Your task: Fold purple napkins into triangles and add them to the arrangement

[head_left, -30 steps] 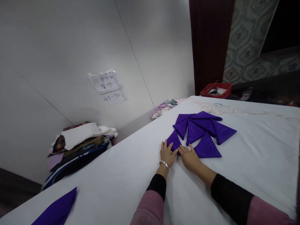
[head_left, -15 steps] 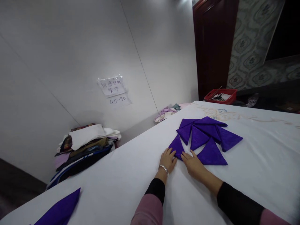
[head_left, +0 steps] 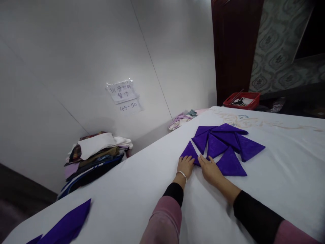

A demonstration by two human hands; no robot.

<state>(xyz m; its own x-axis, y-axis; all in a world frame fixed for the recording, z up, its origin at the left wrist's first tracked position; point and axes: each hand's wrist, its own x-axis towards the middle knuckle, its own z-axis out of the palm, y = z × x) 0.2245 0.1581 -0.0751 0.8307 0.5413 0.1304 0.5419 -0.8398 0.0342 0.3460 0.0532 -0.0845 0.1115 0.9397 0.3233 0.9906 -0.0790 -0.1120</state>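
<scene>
My left hand [head_left: 186,165] lies with its fingers spread on the lower left of a purple triangular folded napkin [head_left: 190,151]. At that napkin's lower right corner, the outstretched fingers of my right hand [head_left: 209,169] touch its edge. Several more purple folded napkins [head_left: 231,163] lie beyond and to the right in a fan, their edges partly overlapping. The right hand's fingertips are close to the lower tip of the middle triangle [head_left: 215,145]. Neither hand grips anything.
A loose purple cloth [head_left: 67,223] lies at the near left of the white-covered table [head_left: 122,203]. Left of the table is a pile of folded clothes [head_left: 98,156]. A red basket [head_left: 251,103] stands past the far edge, and paper signs [head_left: 123,91] hang on the wall.
The napkin under my hands has shifted slightly left of its neighbour. My left hand has slid a little forward and right on it. The whole view has shifted slightly.
</scene>
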